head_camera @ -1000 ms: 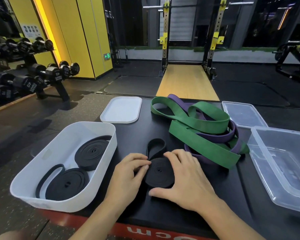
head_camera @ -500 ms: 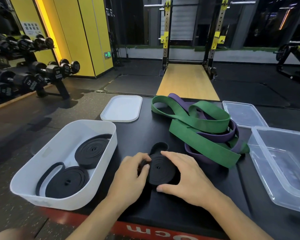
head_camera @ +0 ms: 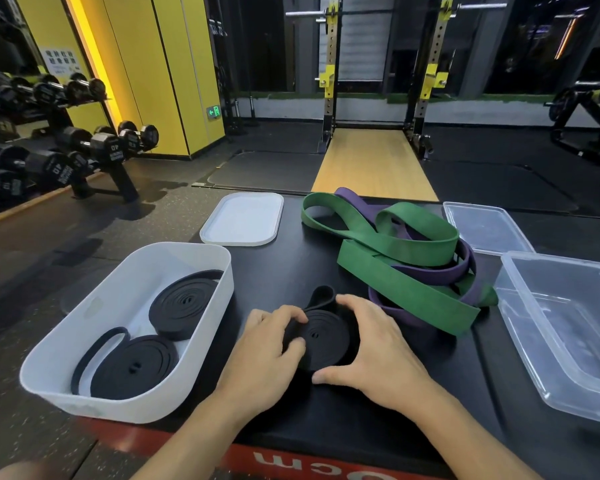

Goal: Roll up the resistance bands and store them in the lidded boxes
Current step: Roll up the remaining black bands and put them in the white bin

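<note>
A black resistance band lies coiled flat on the black platform, with a small loose loop left at its far side. My left hand grips the coil's left edge. My right hand curls round its right and near edge. The white box at the left holds two rolled black bands. A green band and a purple band lie tangled just beyond my right hand.
The white lid lies at the platform's far left. A clear box stands at the right with its clear lid behind it. A dumbbell rack stands on the floor at the left, a squat rack ahead.
The loose tail of the black band has shortened as both hands wound it onto the coil. The coil has grown and shifted slightly away from me.
</note>
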`<action>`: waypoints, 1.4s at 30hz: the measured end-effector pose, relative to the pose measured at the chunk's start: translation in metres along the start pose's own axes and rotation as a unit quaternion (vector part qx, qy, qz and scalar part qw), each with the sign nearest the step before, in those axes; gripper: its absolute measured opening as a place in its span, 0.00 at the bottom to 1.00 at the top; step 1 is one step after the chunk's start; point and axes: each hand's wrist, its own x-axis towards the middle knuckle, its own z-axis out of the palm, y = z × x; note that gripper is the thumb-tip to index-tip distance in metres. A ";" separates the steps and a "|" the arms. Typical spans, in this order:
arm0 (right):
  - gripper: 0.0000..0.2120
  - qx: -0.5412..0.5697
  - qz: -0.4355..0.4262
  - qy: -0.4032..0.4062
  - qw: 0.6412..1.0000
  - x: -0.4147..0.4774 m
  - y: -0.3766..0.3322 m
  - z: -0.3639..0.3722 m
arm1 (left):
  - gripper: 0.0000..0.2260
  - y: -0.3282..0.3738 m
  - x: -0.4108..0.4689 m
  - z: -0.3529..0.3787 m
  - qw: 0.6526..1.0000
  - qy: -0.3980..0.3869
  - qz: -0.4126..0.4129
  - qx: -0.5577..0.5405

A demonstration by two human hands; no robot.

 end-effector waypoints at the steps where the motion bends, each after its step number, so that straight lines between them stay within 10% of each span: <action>1: 0.61 0.003 0.005 -0.005 1.000 0.001 -0.001 -0.001 | 0.11 0.001 -0.001 0.000 1.000 0.001 0.002 0.004; 14: 0.69 -0.024 0.007 -0.035 0.999 0.002 -0.007 -0.003 | 0.26 -0.001 -0.005 -0.001 0.999 0.004 0.011 -0.041; 21: 0.52 -0.063 0.003 -0.022 0.998 0.001 -0.005 -0.001 | 0.38 0.000 -0.003 0.002 1.000 0.000 0.023 -0.017; 29: 0.54 -0.012 -0.019 -0.026 0.999 0.002 -0.003 0.001 | 0.32 -0.006 0.000 0.002 0.999 0.022 0.028 0.002; 42: 0.47 0.102 -0.077 -0.019 0.992 0.000 0.004 0.003 | 0.05 -0.002 0.006 -0.008 0.936 0.065 -0.029 -0.344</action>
